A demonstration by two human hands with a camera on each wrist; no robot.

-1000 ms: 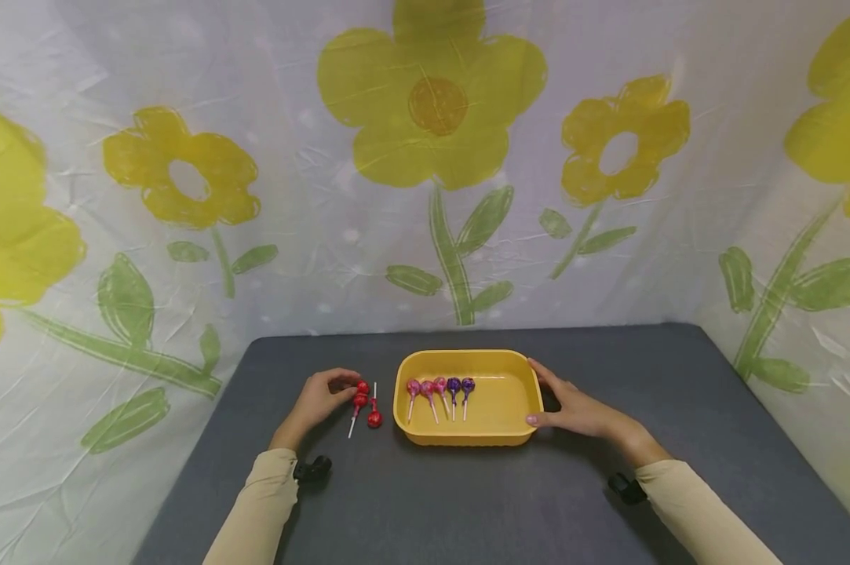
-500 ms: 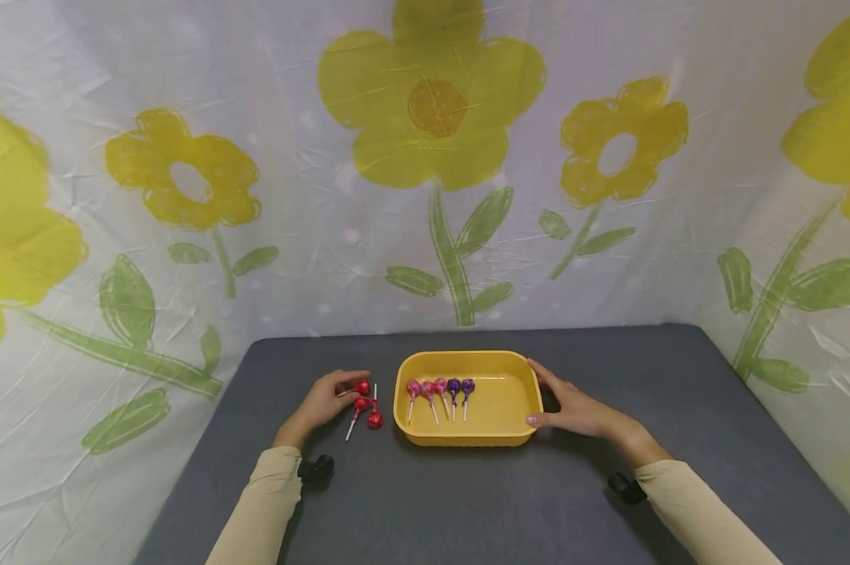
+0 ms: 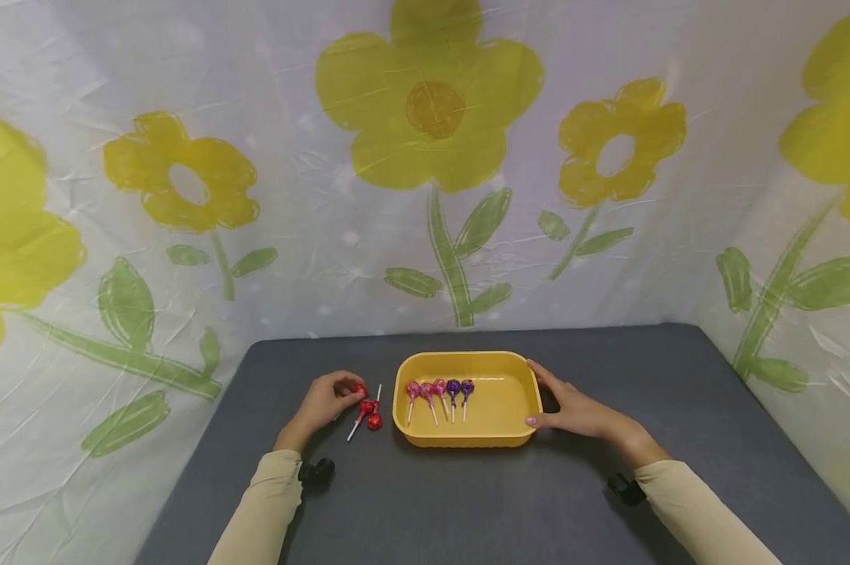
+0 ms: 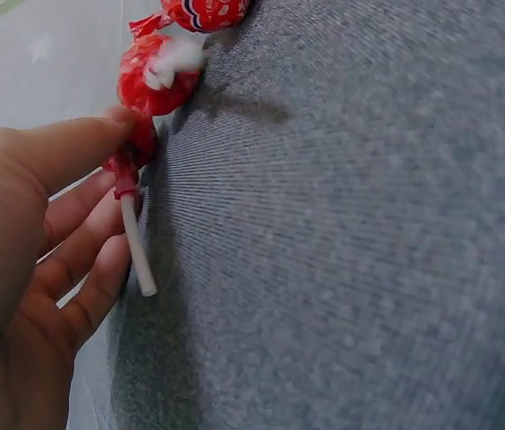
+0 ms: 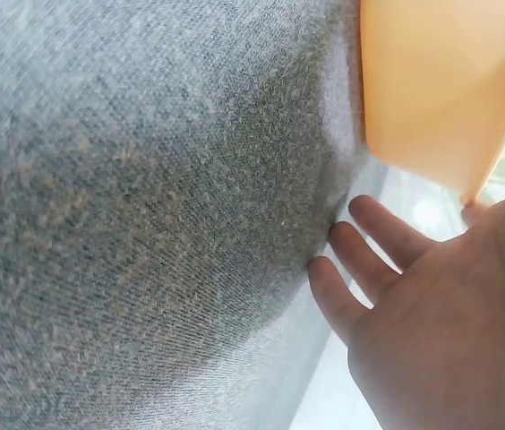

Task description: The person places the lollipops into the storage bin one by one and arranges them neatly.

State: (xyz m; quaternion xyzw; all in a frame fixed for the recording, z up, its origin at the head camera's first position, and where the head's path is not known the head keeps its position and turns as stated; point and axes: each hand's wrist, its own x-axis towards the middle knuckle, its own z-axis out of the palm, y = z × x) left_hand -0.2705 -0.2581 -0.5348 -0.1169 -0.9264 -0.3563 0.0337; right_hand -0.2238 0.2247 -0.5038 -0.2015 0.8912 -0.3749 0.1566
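Observation:
My left hand (image 3: 327, 400) pinches a red-wrapped lollipop (image 4: 132, 179) at the neck of its wrapper, thumb against fingers; its white stick sticks out below them in the left wrist view. Beside this hand, two more red lollipops lie on the table: one (image 3: 365, 407) with its stick towards me, the other (image 3: 374, 421) with its stick pointing away. My right hand (image 3: 573, 406) holds the right end of a yellow tray (image 3: 467, 439), thumb at the near corner and index finger at the far one. Its other fingers (image 5: 382, 235) stand off the tray.
Inside the tray, three pink lollipops (image 3: 427, 388) and two purple ones (image 3: 454, 387) lie in a row on the left side. A dark grey cloth covers the table (image 3: 425, 502). Behind it hangs a flower-printed curtain (image 3: 311, 259).
My left hand has taken one red lollipop and drawn it apart from the others. A loose red lollipop has shifted slightly right. The right hand and tray stay put.

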